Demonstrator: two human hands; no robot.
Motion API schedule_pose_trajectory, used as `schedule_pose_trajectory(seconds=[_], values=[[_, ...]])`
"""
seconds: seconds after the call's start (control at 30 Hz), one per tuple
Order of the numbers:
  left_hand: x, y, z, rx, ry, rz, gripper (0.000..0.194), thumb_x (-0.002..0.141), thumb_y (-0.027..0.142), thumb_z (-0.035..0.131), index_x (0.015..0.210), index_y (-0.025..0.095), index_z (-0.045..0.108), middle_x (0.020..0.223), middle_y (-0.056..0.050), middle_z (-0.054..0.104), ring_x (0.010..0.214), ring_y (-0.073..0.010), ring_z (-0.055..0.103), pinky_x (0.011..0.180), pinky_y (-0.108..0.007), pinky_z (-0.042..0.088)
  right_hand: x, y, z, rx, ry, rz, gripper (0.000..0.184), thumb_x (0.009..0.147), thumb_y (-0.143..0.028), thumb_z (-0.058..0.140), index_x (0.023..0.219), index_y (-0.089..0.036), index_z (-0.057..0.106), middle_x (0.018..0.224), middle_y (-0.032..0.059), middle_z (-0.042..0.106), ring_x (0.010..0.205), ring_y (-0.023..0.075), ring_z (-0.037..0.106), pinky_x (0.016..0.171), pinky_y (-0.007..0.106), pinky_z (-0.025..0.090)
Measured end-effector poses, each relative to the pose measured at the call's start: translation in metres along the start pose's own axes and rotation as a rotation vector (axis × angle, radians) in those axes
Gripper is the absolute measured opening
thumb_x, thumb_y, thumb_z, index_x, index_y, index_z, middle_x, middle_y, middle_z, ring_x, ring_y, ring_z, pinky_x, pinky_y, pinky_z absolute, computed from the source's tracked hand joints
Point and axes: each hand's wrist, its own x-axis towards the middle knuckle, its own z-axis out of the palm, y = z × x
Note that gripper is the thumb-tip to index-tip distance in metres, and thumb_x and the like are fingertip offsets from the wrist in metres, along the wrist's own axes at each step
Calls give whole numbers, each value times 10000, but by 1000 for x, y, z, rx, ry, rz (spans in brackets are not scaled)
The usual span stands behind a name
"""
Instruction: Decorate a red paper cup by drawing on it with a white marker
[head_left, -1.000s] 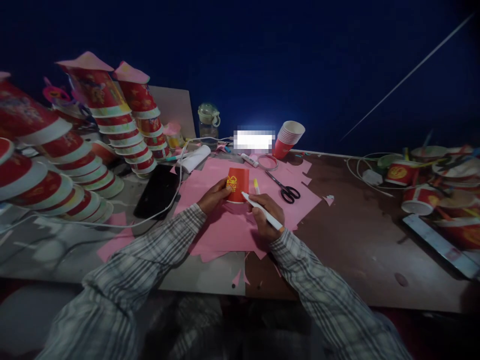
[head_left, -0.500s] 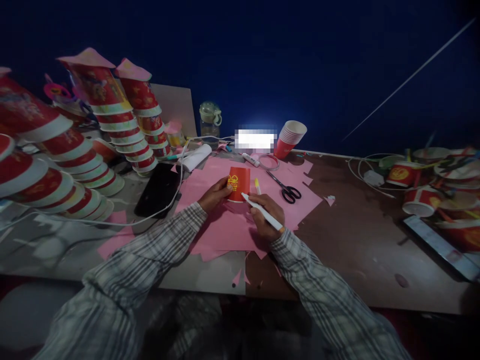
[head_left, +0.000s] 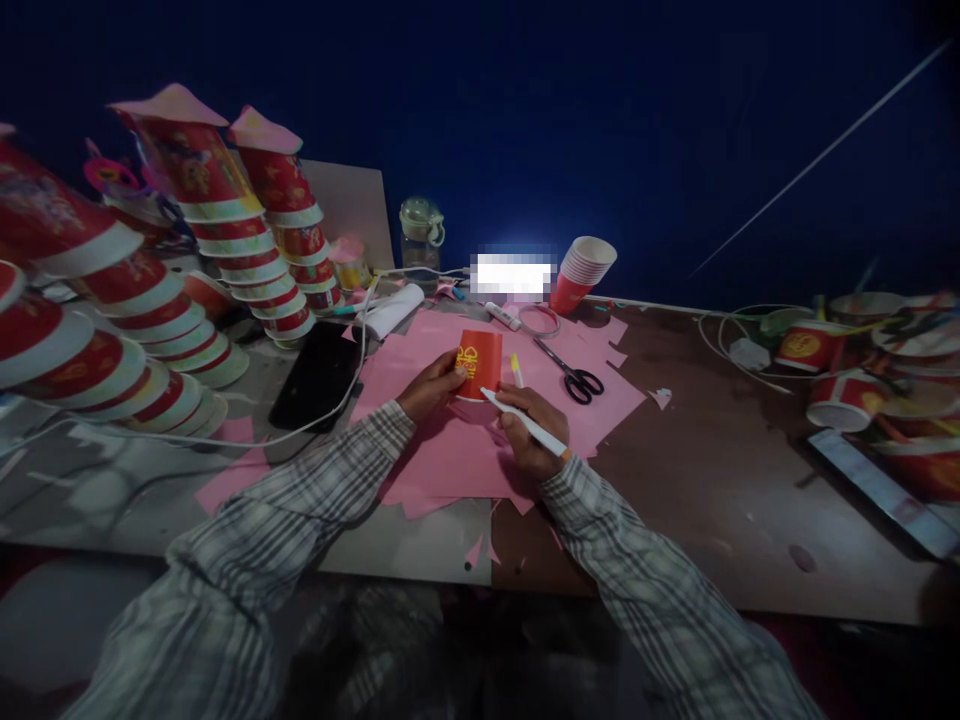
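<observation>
1. Firstly, nearest: small pink scraps (head_left: 474, 552) lie at the table's near edge, where its grey and brown surfaces meet.
2. Right hand (head_left: 534, 455): fingers closed in a writing grip on a white marker (head_left: 538, 431) with an orange end. Its tip points at the lower part of the cup below; contact cannot be confirmed.
3. Left hand (head_left: 429, 390): gripping the left side of a red paper cup, thumb in front.
4. Red paper cup (head_left: 486, 362): held between both hands, over the pink sheets, with its white-edged end toward the table's near edge. A gold double-happiness character shows beside the thumb.
5. Pink paper sheets (head_left: 442, 460): spread in a loose pile across the middle of the table, reaching toward its near edge.
6. Yellow-tipped marker (head_left: 517, 375): lying on the sheets just beyond the right hand.
7. Black-handled scissors (head_left: 568, 374): on the sheets' right part, blades toward the table's far edge.
8. Black smartphone (head_left: 315, 375): flat, left of the sheets.
9. Nested paper cups (head_left: 581, 270): one tilted stack at the table's far edge.
</observation>
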Motion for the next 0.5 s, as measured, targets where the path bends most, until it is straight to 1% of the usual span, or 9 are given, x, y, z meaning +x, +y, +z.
schedule_pose_trajectory(seconds=[0.2,0.37,0.5], values=[[3,-4,-6,29,5,-1,609,681,420,852,1197,193,622,1194,-67,696,1105,-223,655,1010,-361,475,-2,-1,-2,7,-44,64,240,956,-340,543,1022,-214,736,861,81,784,1065,282,752,953,456,623],[5,-7,-9,60,5,9,617,681,434,849,1202,189,628,1199,-73,692,1150,-242,635,1033,-377,459,-1,-2,-3,23,-62,69,241,951,-345,542,990,-214,741,838,75,785,1057,292,755,974,485,617],[4,-9,-9,68,4,32,607,705,441,838,1215,192,625,1231,-75,682,1157,-248,626,1030,-384,456,-1,-1,-2,-12,-64,82,253,949,-342,531,972,-215,749,863,79,788,1054,293,753,959,485,623]])
